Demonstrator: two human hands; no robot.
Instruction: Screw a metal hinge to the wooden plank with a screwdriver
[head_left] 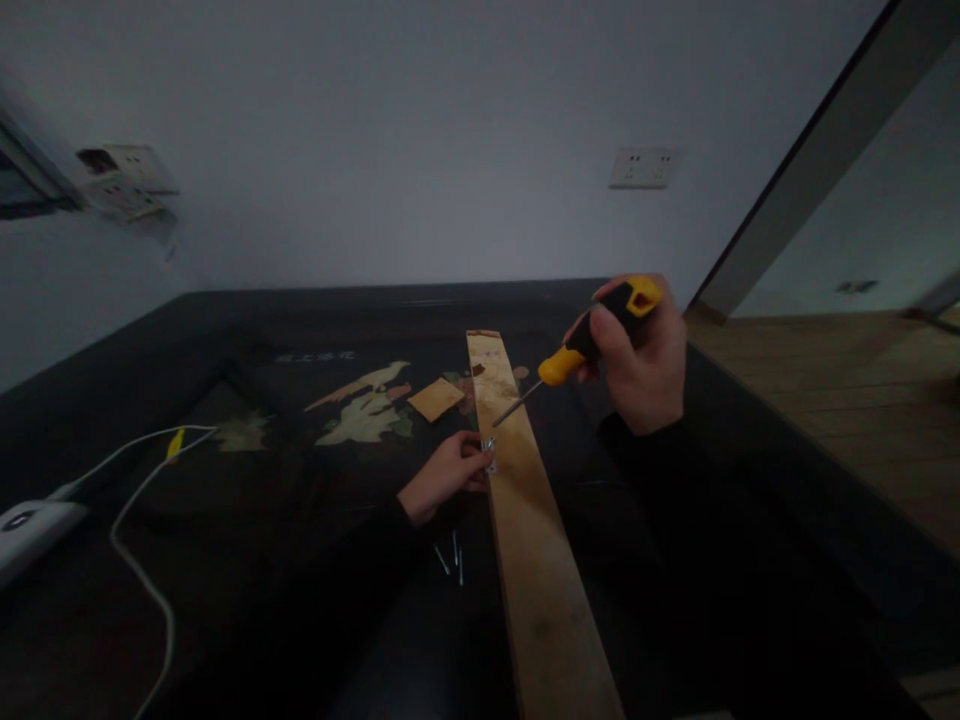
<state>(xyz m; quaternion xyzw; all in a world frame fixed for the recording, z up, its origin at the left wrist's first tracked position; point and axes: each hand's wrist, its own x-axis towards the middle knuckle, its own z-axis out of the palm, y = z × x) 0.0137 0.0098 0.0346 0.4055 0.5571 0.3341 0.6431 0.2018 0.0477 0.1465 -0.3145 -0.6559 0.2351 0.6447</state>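
A long pale wooden plank (536, 540) lies lengthwise on the dark table (315, 500). My right hand (643, 365) is closed round the yellow and black handle of a screwdriver (581, 345), whose metal tip points down-left toward the plank's left edge. My left hand (442, 478) pinches a small shiny metal piece (490, 447) against that same edge, just below the screwdriver tip. Three loose screws (451, 556) lie on the table near my left wrist.
A small square of wood (436, 399) rests on the table's bird inlay (367, 405). A white cable (142, 500) and a white device (30, 525) sit at the left. A wall socket (642, 167) is behind; wooden floor (847, 400) lies to the right.
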